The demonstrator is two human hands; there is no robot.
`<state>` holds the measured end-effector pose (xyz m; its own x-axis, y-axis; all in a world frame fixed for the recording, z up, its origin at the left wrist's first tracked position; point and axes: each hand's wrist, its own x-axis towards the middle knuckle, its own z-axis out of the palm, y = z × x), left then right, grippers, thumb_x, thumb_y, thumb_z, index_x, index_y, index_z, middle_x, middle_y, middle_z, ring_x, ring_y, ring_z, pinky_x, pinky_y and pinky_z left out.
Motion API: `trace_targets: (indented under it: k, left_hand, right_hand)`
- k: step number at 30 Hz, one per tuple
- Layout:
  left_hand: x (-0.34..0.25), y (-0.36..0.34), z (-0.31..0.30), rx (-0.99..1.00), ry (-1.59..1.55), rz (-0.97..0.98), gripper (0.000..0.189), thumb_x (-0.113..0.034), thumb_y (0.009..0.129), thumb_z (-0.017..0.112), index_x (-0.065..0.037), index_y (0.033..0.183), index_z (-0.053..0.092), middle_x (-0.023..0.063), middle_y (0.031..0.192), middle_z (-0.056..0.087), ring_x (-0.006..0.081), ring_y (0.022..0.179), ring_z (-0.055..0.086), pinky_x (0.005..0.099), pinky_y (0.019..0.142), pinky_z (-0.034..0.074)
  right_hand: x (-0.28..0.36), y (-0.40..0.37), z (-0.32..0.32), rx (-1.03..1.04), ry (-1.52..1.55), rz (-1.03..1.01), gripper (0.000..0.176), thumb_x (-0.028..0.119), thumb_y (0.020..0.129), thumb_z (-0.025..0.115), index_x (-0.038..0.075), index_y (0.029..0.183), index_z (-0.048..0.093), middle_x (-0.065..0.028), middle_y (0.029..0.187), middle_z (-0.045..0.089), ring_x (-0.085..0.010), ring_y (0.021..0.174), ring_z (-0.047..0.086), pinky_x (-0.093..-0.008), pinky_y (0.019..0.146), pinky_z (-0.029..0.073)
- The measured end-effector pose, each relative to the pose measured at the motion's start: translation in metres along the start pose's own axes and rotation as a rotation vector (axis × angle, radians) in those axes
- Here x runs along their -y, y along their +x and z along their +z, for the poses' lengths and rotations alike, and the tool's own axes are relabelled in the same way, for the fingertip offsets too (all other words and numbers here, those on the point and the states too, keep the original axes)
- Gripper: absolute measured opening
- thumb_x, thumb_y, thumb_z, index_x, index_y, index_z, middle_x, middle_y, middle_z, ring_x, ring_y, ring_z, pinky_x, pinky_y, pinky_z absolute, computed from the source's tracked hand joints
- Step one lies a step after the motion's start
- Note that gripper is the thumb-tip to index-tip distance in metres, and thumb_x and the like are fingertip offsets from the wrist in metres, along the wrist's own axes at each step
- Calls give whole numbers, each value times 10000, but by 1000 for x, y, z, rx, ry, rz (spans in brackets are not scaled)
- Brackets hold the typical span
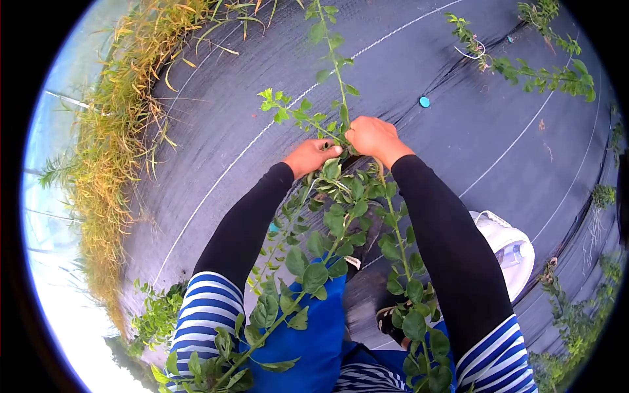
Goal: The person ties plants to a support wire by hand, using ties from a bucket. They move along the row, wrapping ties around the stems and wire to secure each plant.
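Note:
A leafy green plant (315, 278) with several long stems spreads from the ground in front of me, and some of its stems reach back toward my body. My left hand (313, 157) is closed at the plant's centre, thumb pressed toward the curled fingers; leaves partly hide what it grips. Right beside it, my right hand (375, 139) is wrapped around the plant's stems, knuckles up. An upright leafy stem (337, 62) rises away from between the hands. A shorter side shoot (288, 108) leans left, above my left hand.
Black ground cover (262, 78) with white lines lies beneath. A white bucket (517, 272) stands right of my right arm. A turquoise disc (424, 102) lies ahead. Another plant with a white loop (473, 52) grows at upper right. Yellowing grass (118, 150) borders the left. My shoe (390, 324) shows below.

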<state>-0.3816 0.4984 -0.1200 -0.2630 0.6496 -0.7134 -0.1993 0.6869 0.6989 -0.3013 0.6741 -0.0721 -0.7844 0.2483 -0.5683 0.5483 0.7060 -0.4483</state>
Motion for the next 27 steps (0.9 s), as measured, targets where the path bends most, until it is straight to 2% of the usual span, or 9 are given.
trace_targets:
  k: [4,6,8,15,19,21,22,26,27]
  left_hand:
    - [-5,8,6,-4,-16,46,403,-408,881,597,-43,1052,603,-19,786,577,63,681,497,243,611,436]
    - [-6,7,10,9,-124,9,348,-414,910,544,-74,841,564,-38,687,513,65,607,444,241,556,388]
    - [-10,9,15,-28,-151,-1,407,-395,939,493,-110,650,470,-52,591,424,67,539,374,238,500,322]
    - [-2,24,25,-108,-189,21,365,-329,936,502,-81,669,507,-19,573,447,89,514,386,273,474,323]
    - [-14,27,26,-94,-177,-70,332,-292,936,486,-83,680,504,-11,576,457,87,462,384,264,428,318]
    - [-18,30,27,-108,-164,-104,319,-284,936,486,-78,694,508,-8,579,460,90,454,386,265,424,320]
    - [-17,34,28,-120,-234,-139,316,-277,931,490,-66,697,524,-1,574,471,100,462,396,279,431,325]
    - [-8,44,27,-120,-269,-182,299,-259,922,499,-51,712,544,4,575,484,104,479,405,293,449,337]
    - [-8,42,26,-118,-271,-184,299,-259,922,499,-51,712,544,4,575,484,104,479,405,293,449,337]
  right_hand:
    - [-25,35,28,83,167,216,329,265,774,526,34,963,665,-192,1011,634,-340,954,608,-425,799,468]
    - [-46,51,54,112,483,79,308,293,793,512,30,876,649,-174,861,647,-371,838,597,-460,741,452]
    - [-45,54,53,77,374,52,315,288,779,520,28,894,656,-191,896,641,-367,875,598,-450,754,458]
    - [-20,-5,24,-235,232,-105,298,323,799,492,63,779,636,-168,802,640,-385,811,595,-446,695,466]
    - [-30,6,34,-157,419,14,289,301,787,513,39,785,635,-152,783,651,-352,771,612,-429,684,466]
    - [-36,19,41,-65,631,166,271,258,827,541,-1,793,612,-116,675,606,-222,608,582,-391,607,450]
    - [-52,44,68,-48,755,216,270,235,827,529,-18,801,621,-109,674,610,-181,618,581,-391,611,453]
    - [-58,60,83,-13,1019,331,266,235,818,521,-6,822,632,-127,718,626,-228,627,598,-385,615,460]
    - [-41,44,57,-25,726,283,272,269,799,529,31,849,652,-134,810,646,-278,737,612,-402,678,465]
